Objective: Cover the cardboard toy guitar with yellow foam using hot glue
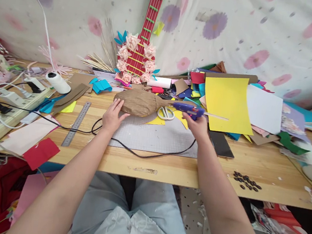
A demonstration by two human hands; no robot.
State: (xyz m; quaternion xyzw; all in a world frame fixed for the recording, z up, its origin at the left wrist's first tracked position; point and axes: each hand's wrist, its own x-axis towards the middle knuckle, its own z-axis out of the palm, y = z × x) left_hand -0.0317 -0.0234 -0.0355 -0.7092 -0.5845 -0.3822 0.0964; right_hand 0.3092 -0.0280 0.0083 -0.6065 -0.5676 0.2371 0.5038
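My left hand holds the left end of a brown cardboard body, rounded like a small guitar, with its fingers over the edge and its thumb along the near side. In my right hand is a blue hot glue gun, its nozzle pointing left toward the narrow end of the cardboard. A clear glue stick pokes out behind it. White-handled scissors lie between the two, on yellow paper scraps. Beneath them is a grey cutting mat.
The gun's black cord loops across the table's front to a power strip at left. A steel ruler, black phone-like slab and dark beads lie around. Behind stand a red flower-trimmed guitar and yellow sheet.
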